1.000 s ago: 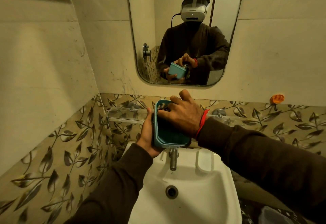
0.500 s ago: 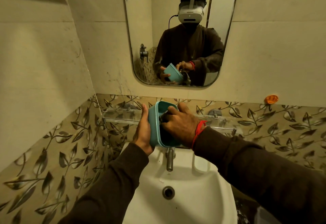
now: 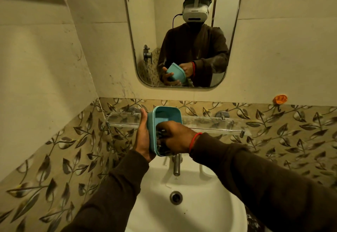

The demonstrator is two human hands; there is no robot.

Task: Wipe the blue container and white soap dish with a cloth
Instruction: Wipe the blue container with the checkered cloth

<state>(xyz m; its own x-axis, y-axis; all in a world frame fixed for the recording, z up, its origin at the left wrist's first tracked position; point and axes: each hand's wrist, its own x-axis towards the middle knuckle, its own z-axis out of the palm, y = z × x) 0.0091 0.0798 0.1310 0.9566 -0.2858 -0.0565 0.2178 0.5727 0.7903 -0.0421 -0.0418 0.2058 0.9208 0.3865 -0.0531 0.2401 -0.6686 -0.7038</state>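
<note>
The blue container (image 3: 166,117) is a rounded rectangular tub, held above the tap with its opening turned toward me. My left hand (image 3: 144,136) grips its left side and back. My right hand (image 3: 176,138) is closed on a dark patterned cloth (image 3: 161,141) and presses it into the lower part of the container's inside. The cloth is mostly hidden by my fingers. The white soap dish (image 3: 205,169) is a moulded recess at the sink's back right, partly covered by my right sleeve.
A white sink (image 3: 198,200) with a metal tap (image 3: 176,166) and drain (image 3: 176,197) lies below my hands. A glass shelf (image 3: 209,122) runs along the leaf-patterned tiles behind. A mirror (image 3: 182,30) hangs above. An orange hook (image 3: 280,99) sticks to the wall at right.
My right hand with the cloth has slid from the container's upper rim down into its lower inside. The container has tilted so its opening faces me more.
</note>
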